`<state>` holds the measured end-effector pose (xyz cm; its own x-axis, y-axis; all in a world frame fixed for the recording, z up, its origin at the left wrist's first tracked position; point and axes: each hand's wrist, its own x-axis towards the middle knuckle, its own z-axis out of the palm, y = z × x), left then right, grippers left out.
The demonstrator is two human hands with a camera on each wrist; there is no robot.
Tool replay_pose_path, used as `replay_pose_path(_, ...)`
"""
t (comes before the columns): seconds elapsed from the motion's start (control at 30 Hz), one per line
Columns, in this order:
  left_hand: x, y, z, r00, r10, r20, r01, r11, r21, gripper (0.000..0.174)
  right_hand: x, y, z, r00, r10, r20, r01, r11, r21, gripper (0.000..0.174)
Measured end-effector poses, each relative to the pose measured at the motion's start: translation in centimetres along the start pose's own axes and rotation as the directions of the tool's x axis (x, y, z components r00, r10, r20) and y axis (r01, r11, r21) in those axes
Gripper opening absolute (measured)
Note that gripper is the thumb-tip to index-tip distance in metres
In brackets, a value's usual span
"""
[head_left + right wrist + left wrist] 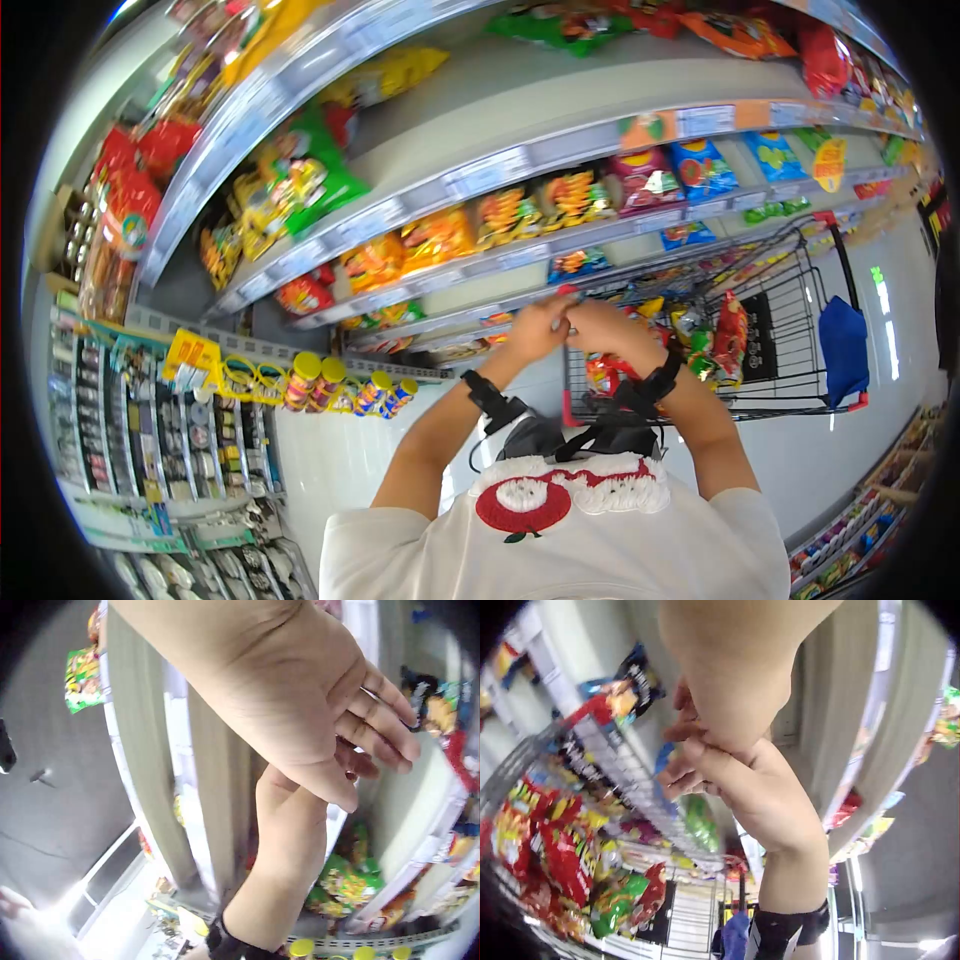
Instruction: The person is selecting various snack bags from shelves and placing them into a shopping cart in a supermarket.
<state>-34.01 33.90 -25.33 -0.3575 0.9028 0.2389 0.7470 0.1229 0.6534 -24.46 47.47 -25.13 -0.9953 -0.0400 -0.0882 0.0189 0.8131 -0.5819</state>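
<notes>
Both hands meet in front of the snack shelves, beside the near end of a shopping cart point(790, 265). The left hand point(537, 328) touches the right hand point(607, 330), their fingers overlapping. From the right wrist, the right hand point(307, 697) shows bent, relaxed fingers, and the left hand point(292, 817) reaches in beneath it. In the left wrist view the right hand point(761, 791) crosses behind the left hand point(731, 682), whose fingers are partly hidden. No item shows between the hands. Chip bags in red point(731, 335) and green lie in the cart.
Shelves point(590, 135) with several snack bags curve across the front. Yellow-lidded jars point(305, 367) hang at the left shelf end. A blue bag point(843, 350) hangs on the cart's right end. More goods racks point(150, 420) stand on the left.
</notes>
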Motion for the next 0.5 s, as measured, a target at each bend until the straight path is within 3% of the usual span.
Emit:
replay_pose_path(0.07, -2.0, 0.5, -7.2, 0.963, 0.168, -0.212, -0.144, 0.982, 0.123, 0.031, 2.9, -6.1, -2.3, 0.993, -0.112, -0.048, 0.114, 0.992, 0.061, 0.021)
replay_pose_path(0.13, -4.4, 1.3, -14.6, 0.886, 0.268, -0.378, -0.140, 0.933, 0.333, 0.028, 5.1, -12.6, -5.6, 0.952, -0.243, -0.188, 0.275, 0.947, 0.166, 0.018)
replay_pose_path(0.2, -6.5, 2.1, -21.9, 0.720, 0.470, -0.510, -0.157, 0.827, 0.540, 0.021, 7.6, -17.2, -7.3, 0.758, -0.394, -0.519, 0.502, 0.861, 0.080, 0.016)
replay_pose_path(0.23, -7.6, 2.7, -24.8, 0.670, 0.449, -0.592, -0.066, 0.829, 0.555, 0.015, 9.2, -19.0, -8.4, 0.622, -0.462, -0.632, 0.600, 0.800, 0.006, 0.016)
replay_pose_path(0.27, -8.5, 1.5, -27.2, 0.581, 0.403, -0.707, -0.002, 0.870, 0.494, 0.012, 10.6, -20.1, -9.1, 0.586, -0.385, -0.713, 0.522, 0.853, -0.031, 0.015)
replay_pose_path(0.3, -8.7, 1.1, -29.6, 0.500, 0.403, -0.766, 0.053, 0.869, 0.492, 0.011, 12.6, -20.6, -9.2, 0.452, -0.332, -0.828, 0.497, 0.865, -0.075, 0.015)
replay_pose_path(0.43, -7.9, -3.0, -35.7, 0.621, 0.264, -0.738, 0.208, 0.852, 0.480, 0.032, 17.1, -23.3, -11.3, 0.361, -0.289, -0.887, 0.299, 0.936, -0.184, 0.028)
replay_pose_path(0.47, -7.5, -3.6, -36.2, 0.677, 0.225, -0.701, 0.255, 0.822, 0.510, 0.044, 18.6, -23.1, -11.1, 0.398, -0.288, -0.871, 0.255, 0.947, -0.197, 0.037)
replay_pose_path(0.5, -7.2, -3.9, -36.4, 0.684, 0.228, -0.693, 0.262, 0.809, 0.525, 0.046, 19.0, -23.9, -11.1, 0.499, -0.249, -0.830, 0.149, 0.968, -0.201, 0.041)
